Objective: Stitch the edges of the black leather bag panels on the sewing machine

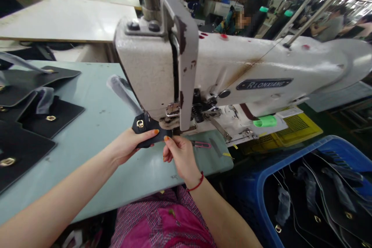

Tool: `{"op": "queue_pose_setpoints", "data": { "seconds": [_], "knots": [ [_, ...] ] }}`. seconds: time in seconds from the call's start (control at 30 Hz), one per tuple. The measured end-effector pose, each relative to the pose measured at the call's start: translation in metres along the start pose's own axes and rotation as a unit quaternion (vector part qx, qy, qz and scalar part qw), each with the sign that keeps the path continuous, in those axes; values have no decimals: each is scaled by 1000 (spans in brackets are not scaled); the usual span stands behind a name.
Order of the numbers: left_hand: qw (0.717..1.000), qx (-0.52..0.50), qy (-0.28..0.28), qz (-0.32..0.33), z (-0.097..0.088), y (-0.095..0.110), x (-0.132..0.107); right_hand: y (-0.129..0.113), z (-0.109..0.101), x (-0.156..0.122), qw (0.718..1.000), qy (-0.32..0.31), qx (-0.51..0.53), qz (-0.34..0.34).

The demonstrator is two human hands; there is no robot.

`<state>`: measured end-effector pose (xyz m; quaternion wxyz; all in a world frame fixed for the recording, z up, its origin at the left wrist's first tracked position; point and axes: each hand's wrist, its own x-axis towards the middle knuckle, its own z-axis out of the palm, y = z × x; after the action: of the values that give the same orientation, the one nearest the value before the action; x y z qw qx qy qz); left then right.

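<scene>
A black leather piece (154,136) with a gold clasp and a plastic-wrapped strap is held in front of the sewing machine (148,69), close to its needle area. My left hand (130,143) grips the piece from the left, thumb on top and fingers beneath. At its right end, my right hand (180,153) pinches the edge between thumb and finger, the other fingers curled. The machine head hides the far part of the piece. Just right of my right hand lies a small pink-handled tool (202,144), perhaps thread snips.
Black leather panels (55,118) with gold clasps lie on the left of the pale green table (95,124). A blue basket (255,193) at the right holds several similar panels. A green tube (265,121) sits by the machine base. Behind are a white table (69,17) and other people.
</scene>
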<state>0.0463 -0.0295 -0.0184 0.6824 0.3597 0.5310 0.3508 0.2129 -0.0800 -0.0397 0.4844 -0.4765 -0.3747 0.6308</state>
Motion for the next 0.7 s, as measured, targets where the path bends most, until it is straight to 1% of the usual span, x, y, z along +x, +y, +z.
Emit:
{"op": "queue_pose_setpoints", "data": {
  "seconds": [0.2, 0.47, 0.63, 0.7],
  "knots": [
    [999, 22, 24, 11, 1, 2, 2, 1, 5, 3, 1000, 20, 21, 10],
    [1000, 17, 22, 14, -2, 5, 9, 5, 19, 7, 996, 40, 68, 30],
    [998, 23, 28, 49, -2, 7, 11, 9, 27, 10, 993, 63, 95, 35],
    [998, 25, 28, 51, -2, 7, 11, 10, 30, 11, 993, 68, 92, 33]
  ]
}}
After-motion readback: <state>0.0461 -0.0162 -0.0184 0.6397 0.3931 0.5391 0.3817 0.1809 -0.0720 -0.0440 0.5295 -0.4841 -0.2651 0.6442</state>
